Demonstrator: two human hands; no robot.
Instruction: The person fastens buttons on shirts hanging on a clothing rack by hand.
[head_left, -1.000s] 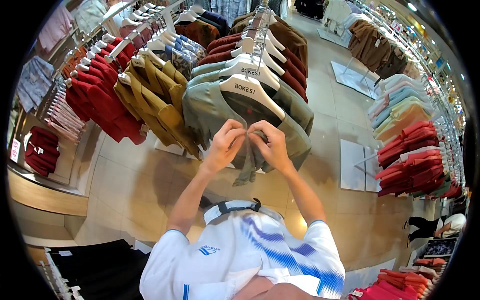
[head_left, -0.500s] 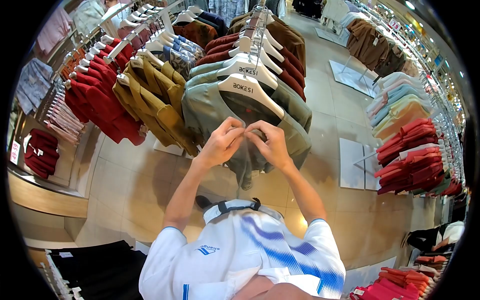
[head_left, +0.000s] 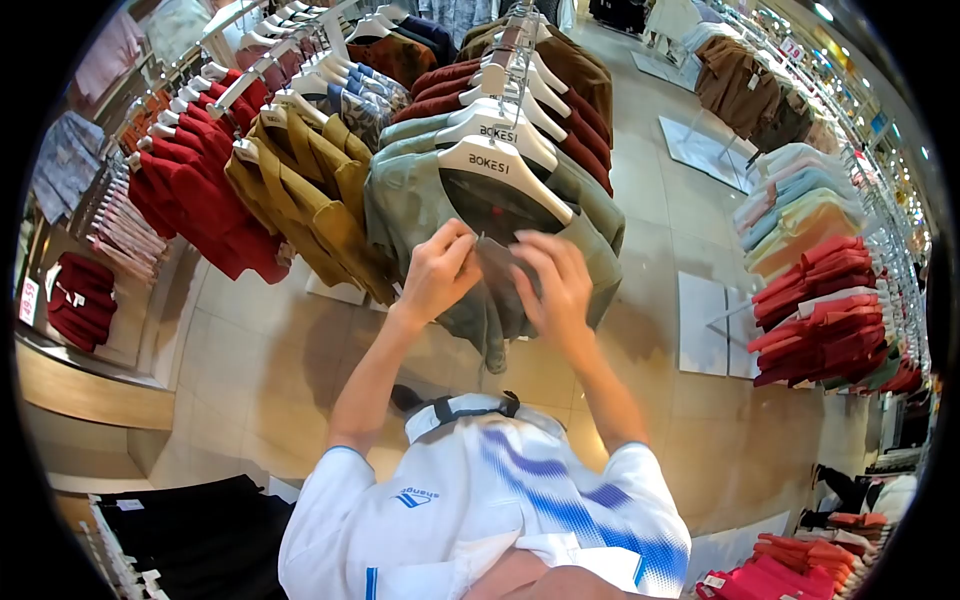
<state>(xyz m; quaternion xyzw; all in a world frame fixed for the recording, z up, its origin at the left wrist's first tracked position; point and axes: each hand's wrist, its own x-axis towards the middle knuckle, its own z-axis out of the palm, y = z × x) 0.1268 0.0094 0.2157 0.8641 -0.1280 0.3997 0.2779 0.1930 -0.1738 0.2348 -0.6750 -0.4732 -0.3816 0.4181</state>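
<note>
A grey-green jacket hangs at the front of the rack on a white hanger marked BOKESI. At the left side of its neckline, my left hand is closed, thumb and fingertips pinched on the jacket's front edge. My right hand is just to the right, in front of the jacket's dark inside. Its fingers are apart and slightly blurred, with nothing seen between them. Between the two hands the jacket's front is parted.
More grey-green and dark red garments hang behind the jacket. Mustard jackets and red ones hang to the left. Across the tiled floor, racks of folded-over clothes line the right. Black garments are at lower left.
My right hand has come away from my left, moving right and slightly down, and its fingers have spread. My left hand has shifted slightly left, and the jacket's neckline is wider open.
</note>
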